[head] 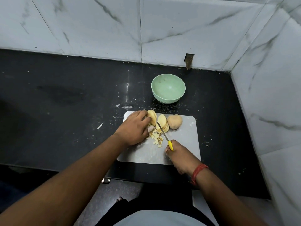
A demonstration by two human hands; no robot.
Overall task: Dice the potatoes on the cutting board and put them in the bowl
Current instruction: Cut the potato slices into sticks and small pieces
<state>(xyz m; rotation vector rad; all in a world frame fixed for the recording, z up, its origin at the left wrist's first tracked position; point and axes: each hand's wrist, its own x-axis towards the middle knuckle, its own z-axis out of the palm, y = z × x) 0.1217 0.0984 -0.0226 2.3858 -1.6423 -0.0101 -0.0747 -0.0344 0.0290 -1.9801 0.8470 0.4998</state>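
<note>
On the cutting board (187,144), your left hand (132,129) pins a stack of firm, wet-slick potato slices (152,117) beside loose dice (157,139), so press from above, fingertips curled back from the knife (162,132) your right hand (180,156) grips.

Black stone counter (65,95) (crumb-flecked), white marble-tiled walls (179,22), small notch (189,60) at tile base

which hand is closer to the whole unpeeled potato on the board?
Left, narrowly. The left hand holds the sliced stack just left of the whole potato, with more slices between them. The right hand grips the knife nearer the board's front edge.
</note>
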